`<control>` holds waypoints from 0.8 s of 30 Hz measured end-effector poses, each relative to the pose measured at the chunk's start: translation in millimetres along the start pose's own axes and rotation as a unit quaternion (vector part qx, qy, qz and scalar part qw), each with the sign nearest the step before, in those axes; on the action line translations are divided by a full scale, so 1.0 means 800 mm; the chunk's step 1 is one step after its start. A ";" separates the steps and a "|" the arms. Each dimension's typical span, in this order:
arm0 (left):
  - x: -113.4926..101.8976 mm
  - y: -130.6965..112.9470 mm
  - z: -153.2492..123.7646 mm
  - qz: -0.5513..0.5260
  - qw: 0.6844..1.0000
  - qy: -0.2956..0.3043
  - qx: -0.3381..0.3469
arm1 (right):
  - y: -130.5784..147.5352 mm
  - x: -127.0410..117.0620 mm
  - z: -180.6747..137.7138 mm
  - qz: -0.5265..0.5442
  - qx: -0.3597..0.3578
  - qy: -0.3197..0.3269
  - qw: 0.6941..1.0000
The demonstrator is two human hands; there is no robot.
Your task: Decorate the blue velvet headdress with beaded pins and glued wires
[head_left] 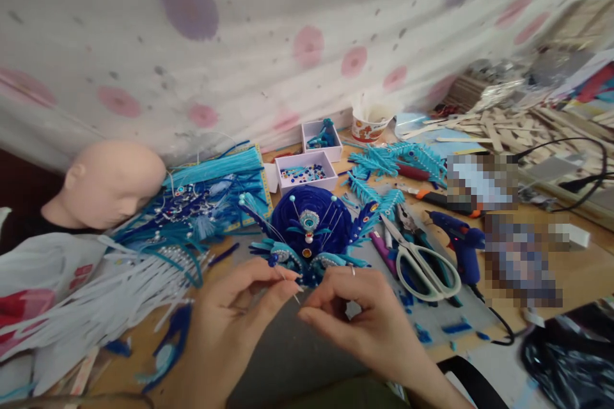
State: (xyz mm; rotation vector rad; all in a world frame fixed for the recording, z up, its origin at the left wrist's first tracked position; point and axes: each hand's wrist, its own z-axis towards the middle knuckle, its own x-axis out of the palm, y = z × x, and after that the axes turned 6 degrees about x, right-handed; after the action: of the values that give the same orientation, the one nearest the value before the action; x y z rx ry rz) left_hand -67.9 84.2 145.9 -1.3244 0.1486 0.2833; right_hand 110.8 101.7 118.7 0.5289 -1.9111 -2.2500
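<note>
My left hand (244,307) pinches a thin pale wire (296,298) between thumb and forefinger. A dark blue bead (273,260) shows at the wire's upper end. Close to its lower end, my right hand (357,310) has thumb and forefinger pressed together, and what they hold, if anything, cannot be made out. Just beyond both hands stands a dark blue headdress (283,217) with light blue leaf shapes, pearl-tipped pins and a round jewelled ornament (309,222) at its front. My fingers hide its lower edge.
Right of my hands lie white-handled scissors (425,271), pliers (410,220) and a blue glue gun (460,243) with a cord. Behind the headdress stand a bead box (307,170) and a paper cup (369,124). A mannequin head (112,179) and white strips (119,300) are at left.
</note>
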 end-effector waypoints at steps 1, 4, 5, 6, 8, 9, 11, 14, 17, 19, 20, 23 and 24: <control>-0.002 0.000 0.006 0.001 1.000 -0.009 -0.004 | 0.000 -0.001 0.003 0.004 -0.001 -0.002 1.000; -0.009 0.000 0.026 0.041 0.996 -0.074 -0.016 | 0.003 -0.004 0.008 -0.001 -0.008 -0.039 0.999; -0.010 0.001 0.033 0.064 0.992 -0.108 -0.021 | 0.004 -0.006 0.008 -0.013 -0.015 -0.054 0.998; -0.010 0.002 0.040 0.091 0.986 -0.141 -0.023 | 0.005 -0.009 0.006 -0.027 -0.024 -0.069 0.997; -0.009 0.005 0.053 0.136 0.971 -0.196 -0.016 | 0.009 -0.015 0.001 -0.055 -0.044 -0.082 0.994; -0.008 0.008 0.058 0.150 0.966 -0.211 -0.007 | 0.010 -0.018 -0.002 -0.064 -0.052 -0.081 0.993; -0.002 0.014 0.065 0.161 0.962 -0.219 0.012 | 0.012 -0.022 -0.006 -0.072 -0.066 -0.073 0.993; 0.006 0.024 0.071 0.157 0.966 -0.202 0.029 | 0.013 -0.022 -0.009 -0.082 -0.074 -0.060 0.992; 0.007 0.031 0.074 0.141 0.978 -0.151 0.030 | 0.014 -0.018 -0.010 -0.091 -0.075 -0.052 0.992; 0.004 0.032 0.075 0.131 0.985 -0.109 0.016 | 0.015 -0.016 -0.011 -0.094 -0.079 -0.053 0.991; 0.002 0.032 0.076 0.127 0.987 -0.095 0.009 | 0.015 -0.015 -0.012 -0.095 -0.083 -0.057 0.990; -0.003 0.028 0.079 0.122 0.989 -0.083 0.006 | 0.018 -0.013 -0.016 -0.101 -0.101 -0.078 0.987; -0.003 0.027 0.080 0.124 0.989 -0.079 0.010 | 0.019 -0.012 -0.018 -0.103 -0.106 -0.083 0.986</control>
State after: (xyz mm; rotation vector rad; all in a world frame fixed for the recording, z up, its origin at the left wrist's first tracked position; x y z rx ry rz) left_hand -79.7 150.3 141.6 -1.2595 0.1825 0.5944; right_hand 123.3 89.2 133.4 0.5452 -1.7263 -2.6668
